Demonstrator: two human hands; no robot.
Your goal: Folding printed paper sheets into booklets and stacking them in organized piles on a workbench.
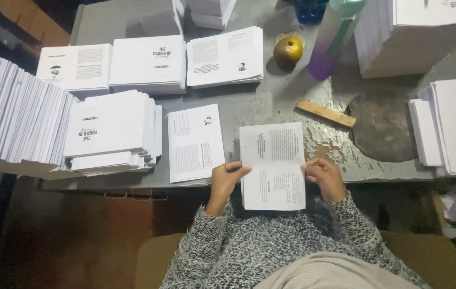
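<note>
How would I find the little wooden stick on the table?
Start at the grey table and find the dark round patch on its right side. The wooden stick lies just left of it, above the right hand. It is the only tan, flat strip among white paper stacks.

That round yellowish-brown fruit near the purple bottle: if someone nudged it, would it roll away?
Probably. The round yellowish-brown fruit looks ball-shaped and sits free on the worn grey table, so a push would likely roll it. The purple and teal bottle beside it might stop it. It looks firm, likely easy to grip, though bruising is possible.
</note>
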